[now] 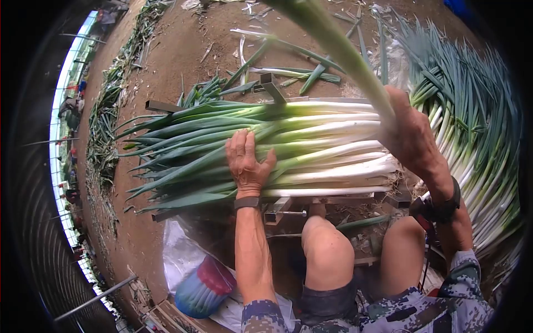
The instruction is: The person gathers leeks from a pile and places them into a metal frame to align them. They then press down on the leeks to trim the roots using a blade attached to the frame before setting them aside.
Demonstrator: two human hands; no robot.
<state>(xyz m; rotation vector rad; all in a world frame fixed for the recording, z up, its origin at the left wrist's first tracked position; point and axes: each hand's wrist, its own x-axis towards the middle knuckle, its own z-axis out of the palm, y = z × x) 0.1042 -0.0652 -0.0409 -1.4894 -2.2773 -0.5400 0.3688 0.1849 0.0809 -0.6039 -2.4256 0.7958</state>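
Observation:
A layer of long green onions (327, 150) lies side by side across a metal rack in front of me, green leaves to the left and white, rooted ends to the right. My left hand (249, 166) rests on the green part of this layer, palm down, thumb held away from the fingers. Above the white ends, my right hand (411, 133) is closed around a single green onion (355, 64), which slants up past the top of the view, close to the camera. The fingers of my right hand are partly hidden behind the hand.
A big heap of green onions (472, 100) lies on the right. Square-tube metal posts (272, 89) stick up from the rack. Loose leaves (319, 75) litter the soil (183, 50) beyond it. A blue-and-red bag (205, 286) sits on white plastic (180, 250) at lower left.

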